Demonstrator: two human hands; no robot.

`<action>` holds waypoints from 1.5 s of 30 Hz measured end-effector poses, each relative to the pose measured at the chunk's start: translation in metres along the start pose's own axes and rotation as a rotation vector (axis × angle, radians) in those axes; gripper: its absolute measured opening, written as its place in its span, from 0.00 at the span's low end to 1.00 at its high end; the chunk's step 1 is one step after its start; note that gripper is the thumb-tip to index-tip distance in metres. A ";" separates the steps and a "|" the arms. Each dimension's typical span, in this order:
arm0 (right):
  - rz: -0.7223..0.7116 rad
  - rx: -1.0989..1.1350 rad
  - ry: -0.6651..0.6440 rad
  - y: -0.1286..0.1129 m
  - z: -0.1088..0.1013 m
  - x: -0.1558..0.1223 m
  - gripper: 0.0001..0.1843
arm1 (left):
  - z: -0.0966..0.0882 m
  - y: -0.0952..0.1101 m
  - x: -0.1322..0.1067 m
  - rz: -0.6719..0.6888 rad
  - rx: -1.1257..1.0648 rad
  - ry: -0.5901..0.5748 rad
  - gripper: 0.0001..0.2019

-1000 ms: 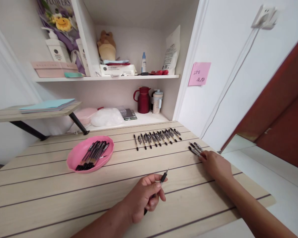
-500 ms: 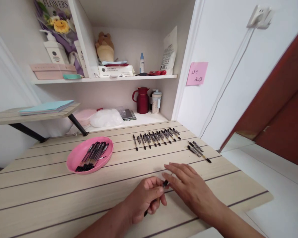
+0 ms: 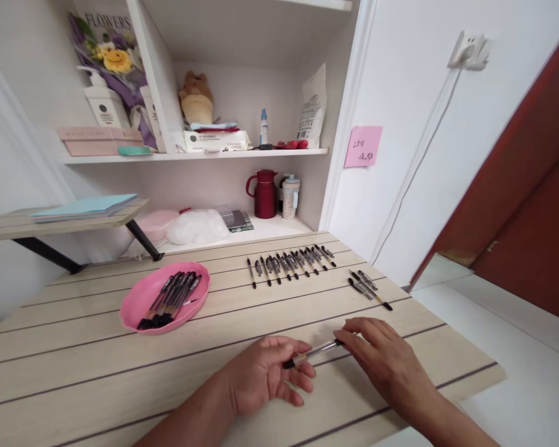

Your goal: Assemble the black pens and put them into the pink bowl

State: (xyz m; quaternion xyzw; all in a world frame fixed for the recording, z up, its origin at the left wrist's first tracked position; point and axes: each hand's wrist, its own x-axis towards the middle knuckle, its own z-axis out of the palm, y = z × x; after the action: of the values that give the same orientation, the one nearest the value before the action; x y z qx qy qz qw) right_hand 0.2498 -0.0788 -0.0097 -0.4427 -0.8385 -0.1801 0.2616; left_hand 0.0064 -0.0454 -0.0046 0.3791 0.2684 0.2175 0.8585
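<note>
My left hand [image 3: 265, 375] and my right hand [image 3: 377, 357] meet over the near part of the wooden table [image 3: 97, 366]. Between them lies a pen [image 3: 313, 354] with a clear barrel and a black end. The left fingers pinch its black end, and the right fingertips pinch the other end. A pink bowl [image 3: 140, 313] holding several black pens stands to the left. A row of pen parts [image 3: 289, 264] lies further back, and a few more pen pieces [image 3: 368, 287] lie to the right.
Shelves behind the table hold a red jug [image 3: 264, 192], a cup [image 3: 289, 195], a white bag [image 3: 195, 226] and boxes. A pink note [image 3: 362, 146] sticks to the white wall. The table's right edge drops off beside a red door [image 3: 531, 211].
My right hand left the pen pieces at the right and came to the pen in my left hand. The two hands have drawn apart, so the clear barrel now shows.
</note>
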 end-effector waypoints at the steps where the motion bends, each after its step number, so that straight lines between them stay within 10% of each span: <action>1: -0.005 0.001 -0.010 0.001 0.000 -0.001 0.14 | 0.000 -0.001 0.001 -0.003 0.026 0.003 0.17; 5: 0.038 0.023 0.015 -0.004 -0.004 0.007 0.16 | 0.003 -0.005 0.004 -0.005 0.071 0.038 0.15; 8: 0.325 0.111 0.170 -0.017 -0.006 0.016 0.11 | 0.009 -0.007 0.006 0.047 0.006 0.137 0.14; 14: 0.695 0.836 -0.092 -0.059 0.014 0.026 0.11 | 0.023 -0.013 0.012 0.160 -0.056 0.288 0.15; 20: 0.931 0.902 -0.009 -0.065 0.036 0.027 0.12 | 0.039 -0.015 0.025 0.205 0.133 0.438 0.12; 32: 0.818 -0.088 -0.343 0.065 0.023 0.003 0.14 | 0.034 -0.030 0.031 0.218 0.359 0.449 0.08; 45: 0.726 -0.273 -0.422 0.086 0.032 0.004 0.17 | 0.034 -0.031 0.031 0.242 0.399 0.408 0.07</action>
State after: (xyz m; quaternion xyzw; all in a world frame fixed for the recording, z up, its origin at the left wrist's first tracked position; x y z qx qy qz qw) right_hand 0.3107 -0.0125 -0.0266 -0.7662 -0.6322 -0.0915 0.0702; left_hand 0.0565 -0.0646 -0.0186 0.5178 0.4255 0.3327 0.6634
